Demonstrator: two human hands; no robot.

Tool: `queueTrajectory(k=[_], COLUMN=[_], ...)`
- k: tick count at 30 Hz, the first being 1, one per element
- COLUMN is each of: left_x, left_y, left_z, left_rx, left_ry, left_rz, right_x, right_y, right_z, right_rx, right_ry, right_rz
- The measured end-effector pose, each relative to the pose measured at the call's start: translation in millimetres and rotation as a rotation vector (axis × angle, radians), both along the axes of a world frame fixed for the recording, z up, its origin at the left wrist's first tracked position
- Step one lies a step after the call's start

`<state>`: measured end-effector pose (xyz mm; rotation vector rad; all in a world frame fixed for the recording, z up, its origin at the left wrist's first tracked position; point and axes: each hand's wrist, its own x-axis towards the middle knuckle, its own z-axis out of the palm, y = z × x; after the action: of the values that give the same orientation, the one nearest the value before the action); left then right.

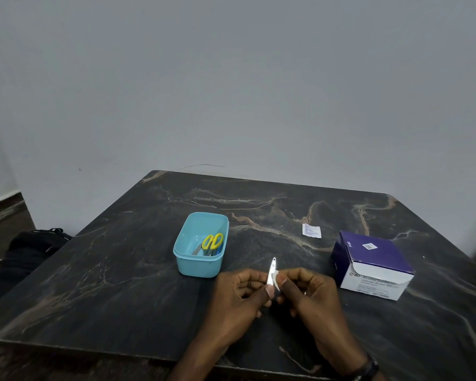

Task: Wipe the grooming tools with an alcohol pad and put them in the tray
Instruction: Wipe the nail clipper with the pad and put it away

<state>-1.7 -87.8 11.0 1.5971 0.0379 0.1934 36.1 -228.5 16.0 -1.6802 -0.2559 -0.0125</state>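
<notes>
Near the front edge of the dark marbled tabletop (121, 270), our left hand (239, 295) pinches a small silver nail clipper (271, 270), its tip pointing up above our fingertips. Our right hand (308, 295) pinches a white alcohol pad (277, 280) against it. The light blue plastic tray (201, 243) sits just beyond our left hand.

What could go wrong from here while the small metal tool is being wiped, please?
The metal tool is pinched only at its lower end between the left hand and right hand, so it might slip onto the table. The thin white pad may miss its exposed tip.
</notes>
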Motion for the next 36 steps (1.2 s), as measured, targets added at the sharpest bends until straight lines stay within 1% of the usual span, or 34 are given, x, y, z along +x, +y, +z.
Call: queueTrajectory(k=[3,7,15,21,29,36], left_x=[1.0,1.4,2.0,-0.8,1.0,1.5], left_y=[0.1,0.7,1.0,0.8,0.9,1.9], left_z=[1.2,1.6,-1.1,1.6,-1.2,-4.6], left_rx=[-0.029,-0.053,-0.019,-0.015,0.005,0.010], left_ry=[0.001,0.004,-0.006,-0.063,-0.070,-0.087], left_rz=[0.014,0.035,-0.003,-0.031,-0.018,-0.027], right_x=[1.3,2.5,3.9,3.3,-0.2,-5.7], right_y=[-0.2,-1.0,-0.3,1.0,0.6,1.0], right_z=[-1.6,-1.4,-1.5,0.3,3.5,8.1], right_rx=[-0.017,0.044,0.066,0.049,0.051,0.046], right_ry=[0.013,0.060,0.073,0.072,0.081,0.024], right_rz=[0.001,-0.031,-0.051,-0.034,0.005,0.081])
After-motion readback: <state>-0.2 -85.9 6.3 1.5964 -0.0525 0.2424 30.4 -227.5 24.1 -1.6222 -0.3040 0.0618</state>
